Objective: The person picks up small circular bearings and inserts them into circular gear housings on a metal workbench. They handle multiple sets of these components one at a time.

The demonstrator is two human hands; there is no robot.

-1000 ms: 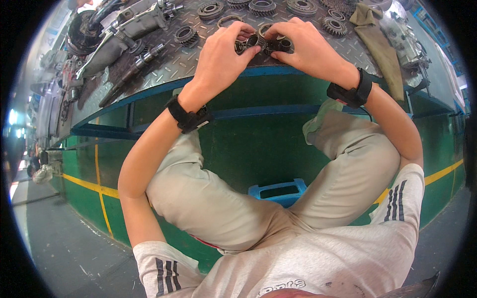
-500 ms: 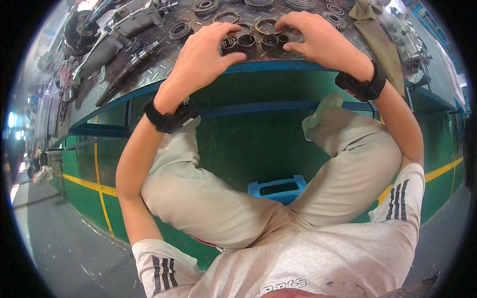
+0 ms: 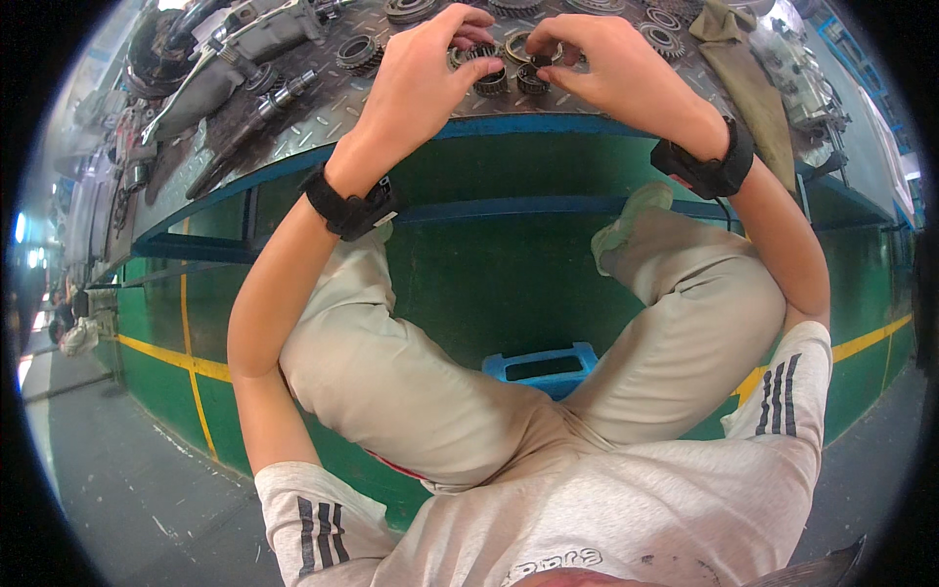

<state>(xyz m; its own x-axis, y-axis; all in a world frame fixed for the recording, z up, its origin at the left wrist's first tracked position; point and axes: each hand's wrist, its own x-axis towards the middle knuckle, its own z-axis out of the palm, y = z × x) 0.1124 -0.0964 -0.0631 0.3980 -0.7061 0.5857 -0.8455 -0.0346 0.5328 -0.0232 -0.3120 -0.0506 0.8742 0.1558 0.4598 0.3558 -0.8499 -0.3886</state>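
Observation:
My left hand (image 3: 423,70) is closed, thumb and fingers round a dark caged needle bearing (image 3: 481,51). It is directly above another needle bearing (image 3: 491,82) on the metal tabletop (image 3: 328,115); whether the two touch I cannot tell. My right hand (image 3: 611,64) pinches a smaller dark ring-shaped bearing (image 3: 540,61), partly hidden by the fingers. Just below that stands a further needle bearing (image 3: 533,82), close to the table's blue front edge. Behind my fingers lies a brass-coloured ring (image 3: 515,45), partly covered.
Toothed gears (image 3: 360,53) and more gear rings (image 3: 663,41) lie around my hands. At the left are a splined shaft (image 3: 264,119) and a grey metal housing (image 3: 201,96). An olive cloth (image 3: 748,83) drapes over the right edge beside another housing (image 3: 797,73). A blue plastic stool (image 3: 541,368) shows beneath me.
My left hand has moved right and lifted a needle bearing over its neighbour. My right hand has shifted left, bringing the smaller bearing from beside to above the other one.

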